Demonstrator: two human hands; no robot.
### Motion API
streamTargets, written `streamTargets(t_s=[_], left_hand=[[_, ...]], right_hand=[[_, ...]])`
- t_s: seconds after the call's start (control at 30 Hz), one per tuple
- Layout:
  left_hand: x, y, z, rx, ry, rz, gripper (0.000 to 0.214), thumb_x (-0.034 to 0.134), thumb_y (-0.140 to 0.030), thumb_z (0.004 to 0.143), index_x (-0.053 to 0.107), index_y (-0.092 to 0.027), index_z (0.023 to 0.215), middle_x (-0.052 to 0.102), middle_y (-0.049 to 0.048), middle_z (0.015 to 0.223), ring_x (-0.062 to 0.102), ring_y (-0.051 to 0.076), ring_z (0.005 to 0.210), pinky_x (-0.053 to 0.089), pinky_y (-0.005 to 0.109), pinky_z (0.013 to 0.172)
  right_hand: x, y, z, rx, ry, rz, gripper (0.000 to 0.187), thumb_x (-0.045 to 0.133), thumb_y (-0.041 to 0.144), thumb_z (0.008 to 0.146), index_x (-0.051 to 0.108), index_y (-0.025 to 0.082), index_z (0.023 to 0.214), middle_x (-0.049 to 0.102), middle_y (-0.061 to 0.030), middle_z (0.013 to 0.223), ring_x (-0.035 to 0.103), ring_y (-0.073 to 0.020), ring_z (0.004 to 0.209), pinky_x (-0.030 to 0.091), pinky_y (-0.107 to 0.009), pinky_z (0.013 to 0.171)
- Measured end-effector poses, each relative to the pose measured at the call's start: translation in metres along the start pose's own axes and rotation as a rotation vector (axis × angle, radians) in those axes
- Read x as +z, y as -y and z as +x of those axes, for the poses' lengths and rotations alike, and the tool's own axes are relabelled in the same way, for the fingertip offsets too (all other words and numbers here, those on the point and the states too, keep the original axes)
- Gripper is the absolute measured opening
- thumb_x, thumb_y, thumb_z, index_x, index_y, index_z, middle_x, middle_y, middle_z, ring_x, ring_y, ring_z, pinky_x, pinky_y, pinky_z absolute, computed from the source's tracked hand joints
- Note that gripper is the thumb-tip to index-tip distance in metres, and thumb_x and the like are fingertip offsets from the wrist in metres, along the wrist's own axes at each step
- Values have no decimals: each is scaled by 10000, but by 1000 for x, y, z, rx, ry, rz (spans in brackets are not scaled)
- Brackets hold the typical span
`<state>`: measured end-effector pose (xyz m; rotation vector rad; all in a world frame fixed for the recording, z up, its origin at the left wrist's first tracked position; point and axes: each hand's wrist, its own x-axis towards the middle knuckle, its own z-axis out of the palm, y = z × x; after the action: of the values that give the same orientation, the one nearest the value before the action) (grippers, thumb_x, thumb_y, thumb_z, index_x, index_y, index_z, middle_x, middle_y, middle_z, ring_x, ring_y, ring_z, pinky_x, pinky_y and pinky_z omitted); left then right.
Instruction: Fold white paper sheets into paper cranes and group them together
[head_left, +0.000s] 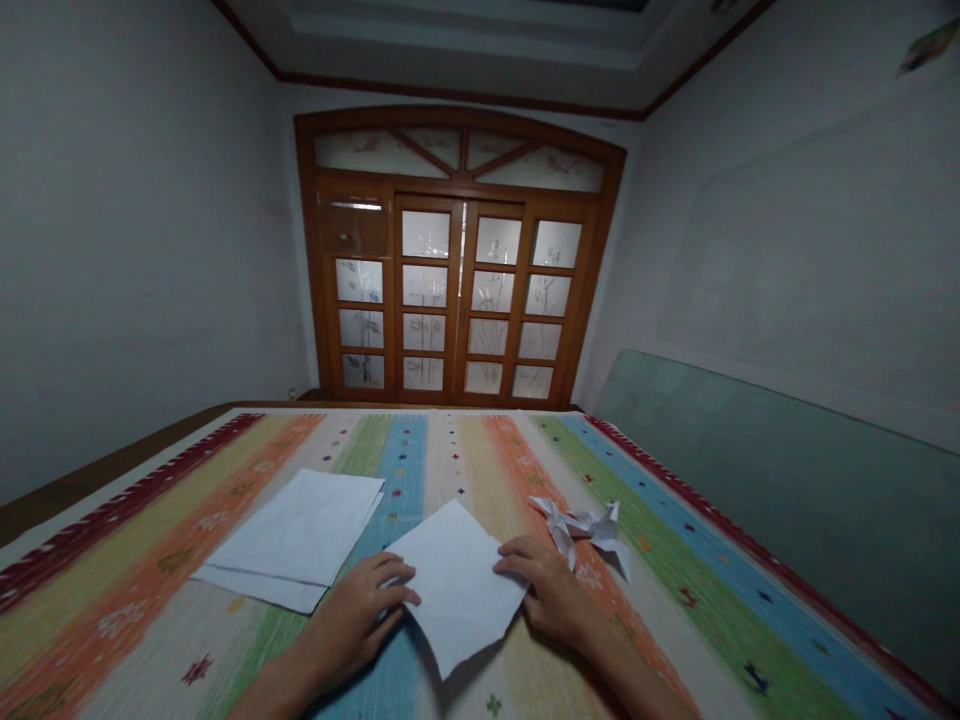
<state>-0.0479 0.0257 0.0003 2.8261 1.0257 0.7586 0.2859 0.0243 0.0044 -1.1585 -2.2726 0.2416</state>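
- The square white paper sheet (454, 590) lies flat on the striped cloth, directly in front of the person and between both hands. It sits turned on one corner, with that corner pointing toward the person.
- The sheet looks thin and plain. Its edges are slightly uneven, and no clear folds show from this view.
- The left hand (358, 610) is at the sheet's left corner, with curled fingers (394, 570) touching the paper. The hand is not clenched, but I cannot tell whether it pinches the sheet.
- The right hand (547, 590) is at the sheet's right edge, with fingertips (510, 562) on or just against the paper. I cannot tell whether it has hold of the sheet.
- Just beyond the right hand lie white origami figures (581, 530), folded with pointed wings and close together.
- Left of the left hand lies a stack of white paper (289, 535), its sheets slightly offset.
- The striped cloth (442, 470) is woven in red, orange, green and blue with small motifs.
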Motion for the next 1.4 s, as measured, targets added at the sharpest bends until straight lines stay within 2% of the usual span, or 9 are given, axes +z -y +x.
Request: streamTargets(t_s=[0.17, 0.33, 0.53, 0.67, 0.83, 1.07, 1.23, 1.33, 1.4], left_hand=[[-8, -26, 7, 59, 1, 105, 182, 503, -125, 952, 655, -226, 950, 748, 80, 1099, 673, 274, 1050, 552, 413, 916], [3, -38, 7, 7, 30, 218, 195, 487, -87, 955, 627, -211, 898, 736, 64, 928, 678, 234, 846, 538, 334, 773], [9, -48, 6, -47, 68, 233, 213, 478, -68, 928, 640, -205, 911, 733, 70, 894, 652, 241, 816, 516, 315, 708], [-9, -58, 11, -73, 81, -44, 112, 585, -216, 936, 682, -230, 989, 747, 46, 953, 661, 234, 898, 519, 315, 797], [-24, -31, 9, -125, 73, -454, 425, 528, -572, 957, 667, -276, 1228, 719, 73, 1230, 644, 274, 1147, 494, 415, 1021], [-18, 19, -4, -217, 108, -600, 796, 373, -846, 856, 540, -321, 1431, 602, 83, 1463, 567, 332, 1308, 457, 505, 1080], [-13, 10, 5, -422, 60, -663, 680, 728, -610, 770, 627, -243, 1334, 693, 91, 1337, 615, 342, 1228, 455, 453, 1081], [-3, 5, 11, -540, -25, -708, 410, 686, -413, 802, 707, -190, 1146, 779, 88, 1112, 689, 321, 1063, 512, 413, 1007], [4, 4, 13, -615, -107, -697, 418, 661, -361, 789, 669, -197, 1173, 783, 66, 1039, 701, 311, 1021, 526, 394, 965]], right_hand=[[-4, 17, 2, -49, 44, -54, 471, 595, 74, 721, 719, 217, 1152, 684, -134, 1273, 569, -334, 1245, 386, -586, 1105], [-10, 31, 1, -36, 104, -51, 614, 588, 74, 684, 677, 260, 1262, 584, -99, 1452, 322, -367, 1481, 175, -682, 1195], [-1, 30, -2, -76, 133, 7, 629, 569, 54, 642, 701, 246, 1226, 655, -107, 1358, 514, -325, 1347, 393, -559, 1137], [8, 25, 0, -38, 84, 94, 459, 525, 33, 705, 771, 228, 1040, 724, -104, 1183, 671, -248, 1103, 538, -400, 961], [8, 18, 3, 9, -14, 206, 343, 489, 71, 791, 769, 197, 945, 774, -100, 1027, 702, -244, 996, 545, -384, 916], [5, 12, 8, 177, -61, 322, 227, 523, 201, 837, 749, 190, 813, 783, -82, 889, 708, -277, 873, 535, -379, 824], [16, -3, 11, 327, -109, 322, 218, 561, 249, 826, 686, 162, 670, 740, -65, 725, 670, -256, 729, 505, -331, 691], [21, -8, 12, 377, -146, 323, 128, 596, 218, 779, 683, 152, 713, 674, -24, 648, 623, -218, 662, 466, -288, 624], [22, -8, 12, 399, -170, 328, 188, 615, 197, 753, 708, 134, 905, 629, 5, 627, 601, -205, 635, 460, -283, 612]])
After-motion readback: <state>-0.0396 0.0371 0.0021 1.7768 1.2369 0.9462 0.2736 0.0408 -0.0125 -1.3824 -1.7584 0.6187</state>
